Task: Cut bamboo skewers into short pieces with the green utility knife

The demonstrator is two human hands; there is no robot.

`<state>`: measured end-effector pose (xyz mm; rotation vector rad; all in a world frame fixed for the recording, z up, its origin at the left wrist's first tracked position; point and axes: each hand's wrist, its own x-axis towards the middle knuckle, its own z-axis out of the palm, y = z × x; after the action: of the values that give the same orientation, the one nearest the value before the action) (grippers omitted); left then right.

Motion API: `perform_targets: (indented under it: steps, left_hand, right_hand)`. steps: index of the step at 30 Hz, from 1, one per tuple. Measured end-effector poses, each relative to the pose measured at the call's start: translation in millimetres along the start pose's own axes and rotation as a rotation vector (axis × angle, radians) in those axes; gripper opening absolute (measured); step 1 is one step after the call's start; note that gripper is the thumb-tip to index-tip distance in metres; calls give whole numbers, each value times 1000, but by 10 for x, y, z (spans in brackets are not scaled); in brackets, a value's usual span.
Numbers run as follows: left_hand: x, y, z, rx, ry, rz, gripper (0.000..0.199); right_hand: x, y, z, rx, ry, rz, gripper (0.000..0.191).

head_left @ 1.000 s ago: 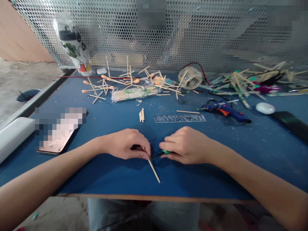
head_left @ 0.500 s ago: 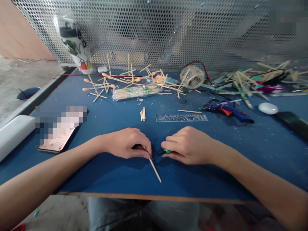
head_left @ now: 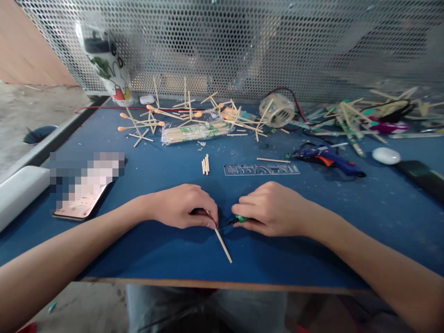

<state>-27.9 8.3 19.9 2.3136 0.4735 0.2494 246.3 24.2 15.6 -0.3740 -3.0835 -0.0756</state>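
Note:
Near the front of the blue table, my left hand (head_left: 189,206) pinches a thin wooden stick (head_left: 224,246) that slants toward the table's front edge. My right hand (head_left: 272,210) is closed around the green handle of a small craft knife (head_left: 240,218). The thin dark blade points left and meets the stick just beside my left fingertips; how deep it goes in I cannot tell. Beyond my hands lie several short cut stick pieces (head_left: 206,164) side by side, and a clear ruler (head_left: 262,169) with a single stick (head_left: 273,160) behind it.
A phone (head_left: 86,189) lies at the left. Along the back are a bag of sticks (head_left: 196,132), loose stick pieces and a clear round plastic part (head_left: 276,111). A blue glue gun (head_left: 329,159) and a white oval case (head_left: 386,156) are at the right. A bottle (head_left: 109,69) stands back left.
Almost nothing differs: both hands, the stick and the knife hold nearly the same position, with only a tiny shift of the whole view.

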Motion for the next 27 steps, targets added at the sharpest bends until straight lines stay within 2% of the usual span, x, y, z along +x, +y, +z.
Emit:
perform_targets:
  steps: [6, 12, 20, 27]
  left_hand:
    - [1, -37, 4, -19, -3, 44, 14]
    - [1, -77, 14, -5, -8, 44, 15]
    - [14, -99, 36, -2, -1, 65, 18]
    - [20, -99, 30, 13, -5, 59, 19]
  right_hand:
    - [9, -32, 18, -36, 17, -3, 33]
    - [58, -165, 11, -71, 21, 29, 23]
    - [39, -45, -56, -81, -16, 6, 26]
    - [62, -170, -65, -119, -1, 23, 20]
